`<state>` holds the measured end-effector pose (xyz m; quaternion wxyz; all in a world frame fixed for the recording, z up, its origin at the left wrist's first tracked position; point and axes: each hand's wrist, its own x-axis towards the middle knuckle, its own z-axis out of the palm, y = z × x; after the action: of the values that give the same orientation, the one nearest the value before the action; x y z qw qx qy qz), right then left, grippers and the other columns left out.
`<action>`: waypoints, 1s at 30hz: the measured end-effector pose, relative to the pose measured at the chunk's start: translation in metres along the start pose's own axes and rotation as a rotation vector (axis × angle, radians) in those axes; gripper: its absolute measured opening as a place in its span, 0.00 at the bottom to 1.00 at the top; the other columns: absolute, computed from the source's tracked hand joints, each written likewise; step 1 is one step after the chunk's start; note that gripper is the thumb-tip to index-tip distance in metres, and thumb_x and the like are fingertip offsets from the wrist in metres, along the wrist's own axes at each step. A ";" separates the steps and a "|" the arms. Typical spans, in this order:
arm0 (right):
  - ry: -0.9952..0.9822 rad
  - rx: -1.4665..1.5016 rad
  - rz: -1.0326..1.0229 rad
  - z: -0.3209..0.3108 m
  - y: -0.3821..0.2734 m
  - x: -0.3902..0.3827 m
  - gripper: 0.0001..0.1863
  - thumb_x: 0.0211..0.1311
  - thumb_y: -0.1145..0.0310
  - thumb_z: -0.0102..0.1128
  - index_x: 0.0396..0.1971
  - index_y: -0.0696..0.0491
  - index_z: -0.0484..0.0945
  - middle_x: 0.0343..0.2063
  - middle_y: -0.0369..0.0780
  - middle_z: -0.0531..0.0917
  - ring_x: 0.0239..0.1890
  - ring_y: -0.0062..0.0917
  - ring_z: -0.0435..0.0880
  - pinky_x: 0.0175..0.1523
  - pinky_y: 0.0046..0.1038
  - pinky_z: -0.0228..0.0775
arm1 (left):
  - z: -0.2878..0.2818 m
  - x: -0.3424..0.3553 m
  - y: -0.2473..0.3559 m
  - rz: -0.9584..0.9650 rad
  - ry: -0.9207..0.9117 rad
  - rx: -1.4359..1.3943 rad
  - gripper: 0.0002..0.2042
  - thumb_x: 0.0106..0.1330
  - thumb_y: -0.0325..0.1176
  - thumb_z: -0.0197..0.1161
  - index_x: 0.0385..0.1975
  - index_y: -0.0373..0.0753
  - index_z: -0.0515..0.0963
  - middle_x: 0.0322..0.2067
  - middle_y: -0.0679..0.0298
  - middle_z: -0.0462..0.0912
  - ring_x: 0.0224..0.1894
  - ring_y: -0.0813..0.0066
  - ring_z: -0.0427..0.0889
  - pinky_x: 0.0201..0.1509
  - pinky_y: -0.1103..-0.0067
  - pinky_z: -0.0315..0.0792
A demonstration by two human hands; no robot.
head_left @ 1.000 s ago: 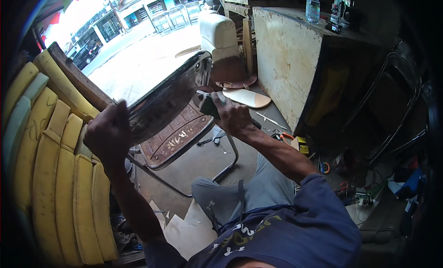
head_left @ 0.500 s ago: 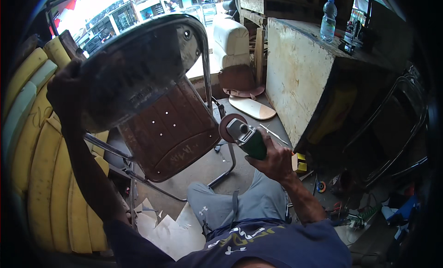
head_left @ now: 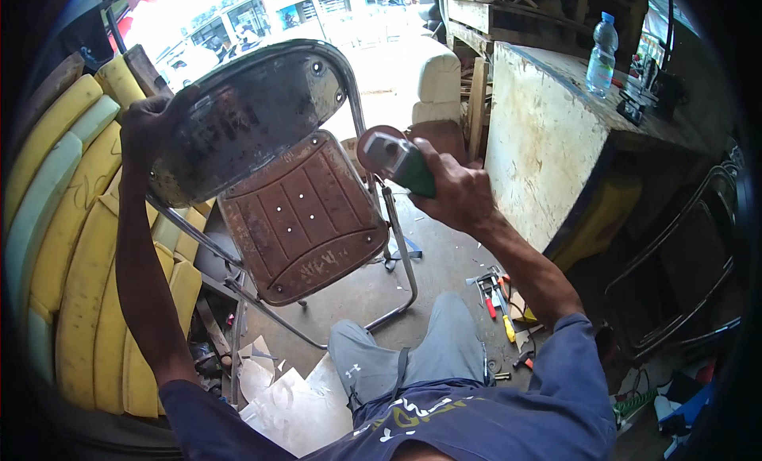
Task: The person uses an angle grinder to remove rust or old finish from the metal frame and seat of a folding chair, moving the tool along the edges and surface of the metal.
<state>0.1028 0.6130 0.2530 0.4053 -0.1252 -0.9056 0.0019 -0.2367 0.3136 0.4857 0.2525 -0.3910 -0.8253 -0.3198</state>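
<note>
Head view: left hand (head_left: 147, 127) grips chair (head_left: 294, 199) upper left, tilting underside up; right hand (head_left: 456, 192) clutches grinder (head_left: 397, 158) centre, disc beside frame.

A clear plastic bottle (head_left: 604, 54) with a blue cap and a pale label band stands upright on the counter (head_left: 548, 96) at the upper right. Far behind, across the bright street, some shop signs (head_left: 238, 16) show, too blurred to describe.
</note>
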 end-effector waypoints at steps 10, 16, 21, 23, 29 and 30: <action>-0.037 0.007 -0.149 0.074 0.033 0.064 0.43 0.54 0.52 0.75 0.69 0.48 0.67 0.30 0.50 0.85 0.25 0.43 0.89 0.26 0.42 0.83 | 0.046 0.073 -0.071 -0.058 -0.006 -0.095 0.29 0.61 0.64 0.72 0.22 0.38 0.88 0.15 0.78 0.74 0.20 0.91 0.69 0.24 0.83 0.61; -0.013 0.031 -0.154 0.112 0.048 0.114 0.41 0.53 0.57 0.73 0.68 0.48 0.67 0.29 0.50 0.85 0.25 0.43 0.89 0.26 0.43 0.83 | 0.065 0.118 -0.125 -0.081 -0.010 -0.106 0.29 0.62 0.64 0.71 0.22 0.39 0.88 0.14 0.80 0.73 0.20 0.92 0.68 0.24 0.84 0.59; 0.111 -0.042 -0.252 0.145 0.053 0.146 0.39 0.55 0.59 0.70 0.67 0.47 0.66 0.27 0.49 0.84 0.22 0.42 0.88 0.23 0.45 0.81 | 0.079 0.128 -0.126 -0.072 -0.063 -0.144 0.29 0.62 0.64 0.71 0.27 0.38 0.90 0.16 0.79 0.75 0.21 0.93 0.70 0.25 0.85 0.61; 0.054 -0.045 -0.322 0.157 0.059 0.138 0.39 0.53 0.61 0.71 0.67 0.46 0.68 0.27 0.48 0.83 0.21 0.39 0.87 0.23 0.42 0.81 | 0.088 0.129 -0.127 -0.032 -0.034 -0.129 0.32 0.62 0.67 0.68 0.30 0.37 0.90 0.18 0.77 0.79 0.22 0.91 0.73 0.29 0.85 0.66; 0.041 -0.122 -0.410 0.190 0.066 0.121 0.39 0.52 0.56 0.76 0.66 0.43 0.72 0.29 0.42 0.82 0.22 0.33 0.86 0.26 0.36 0.81 | 0.088 0.152 -0.151 -0.046 -0.172 -0.109 0.34 0.65 0.68 0.63 0.38 0.35 0.89 0.24 0.72 0.84 0.28 0.87 0.78 0.37 0.84 0.72; 0.066 -0.161 -0.378 0.189 0.060 0.131 0.40 0.54 0.50 0.75 0.67 0.42 0.72 0.31 0.42 0.83 0.23 0.33 0.86 0.27 0.36 0.80 | 0.085 0.154 -0.156 -0.043 -0.173 -0.083 0.31 0.68 0.64 0.64 0.40 0.34 0.88 0.27 0.72 0.85 0.29 0.87 0.78 0.38 0.84 0.73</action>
<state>-0.1070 0.7194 0.2160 0.4168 0.0149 -0.8963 -0.1508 -0.4639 0.3734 0.4796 0.1571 -0.4095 -0.8382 -0.3241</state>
